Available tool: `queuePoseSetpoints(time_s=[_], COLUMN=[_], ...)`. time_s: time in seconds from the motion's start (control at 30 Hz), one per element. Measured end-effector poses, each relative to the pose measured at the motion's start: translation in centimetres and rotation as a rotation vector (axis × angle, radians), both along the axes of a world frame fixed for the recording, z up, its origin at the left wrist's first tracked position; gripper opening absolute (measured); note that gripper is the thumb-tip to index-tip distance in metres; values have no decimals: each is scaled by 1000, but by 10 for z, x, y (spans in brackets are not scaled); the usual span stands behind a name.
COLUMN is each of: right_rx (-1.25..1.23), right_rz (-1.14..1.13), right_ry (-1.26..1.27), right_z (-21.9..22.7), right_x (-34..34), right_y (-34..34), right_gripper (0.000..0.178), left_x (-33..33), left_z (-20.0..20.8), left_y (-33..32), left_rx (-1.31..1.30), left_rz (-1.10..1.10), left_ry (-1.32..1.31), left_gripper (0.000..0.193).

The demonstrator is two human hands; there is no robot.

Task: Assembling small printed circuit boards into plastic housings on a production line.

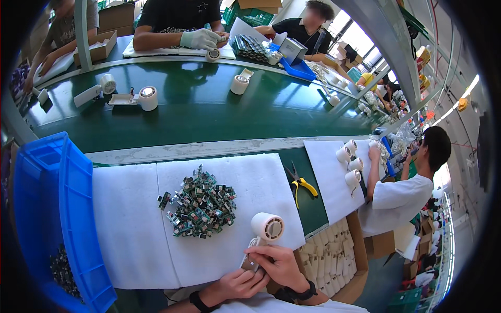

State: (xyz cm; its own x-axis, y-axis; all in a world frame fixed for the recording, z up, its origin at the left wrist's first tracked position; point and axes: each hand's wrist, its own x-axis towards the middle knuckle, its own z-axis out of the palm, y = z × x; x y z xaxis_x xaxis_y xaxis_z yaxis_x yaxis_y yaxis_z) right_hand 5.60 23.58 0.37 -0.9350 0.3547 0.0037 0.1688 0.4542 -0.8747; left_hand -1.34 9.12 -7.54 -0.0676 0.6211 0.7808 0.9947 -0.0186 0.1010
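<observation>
Both my hands meet at the near edge of the white foam pad (130, 224). My left hand (237, 284) and my right hand (279, 263) together hold the handle end of a small white handheld fan (266, 229), whose round grille head points away from me. The handle is mostly hidden under my fingers. A heap of several small green circuit boards (201, 206) lies on the pad just left of the fan head.
A blue plastic crate (68, 219) stands at my left. Yellow-handled pliers (300, 182) lie on the green bench. A cardboard box of white parts (334, 258) sits at my right. A green conveyor (209, 109) carries white fans. Other people work across and beside me.
</observation>
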Motion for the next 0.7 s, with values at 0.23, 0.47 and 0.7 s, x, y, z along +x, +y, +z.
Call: queuePoseSetpoints(time_s=[0.23, 0.47, 0.7], right_rx=[4, 123, 232], right_rz=[26, 48, 34], right_ry=[17, 53, 82], right_z=[0, -2, -3], right_x=[-1, -5, -5], right_y=[1, 2, 4], right_gripper=[20, 23, 25], left_x=[0, 3, 3], left_z=[-1, -5, -5], left_y=[2, 2, 2], left_rx=[25, 57, 70], left_rz=[-7, 1, -20], left_ry=[-2, -45, -55], left_gripper=[12, 9, 12])
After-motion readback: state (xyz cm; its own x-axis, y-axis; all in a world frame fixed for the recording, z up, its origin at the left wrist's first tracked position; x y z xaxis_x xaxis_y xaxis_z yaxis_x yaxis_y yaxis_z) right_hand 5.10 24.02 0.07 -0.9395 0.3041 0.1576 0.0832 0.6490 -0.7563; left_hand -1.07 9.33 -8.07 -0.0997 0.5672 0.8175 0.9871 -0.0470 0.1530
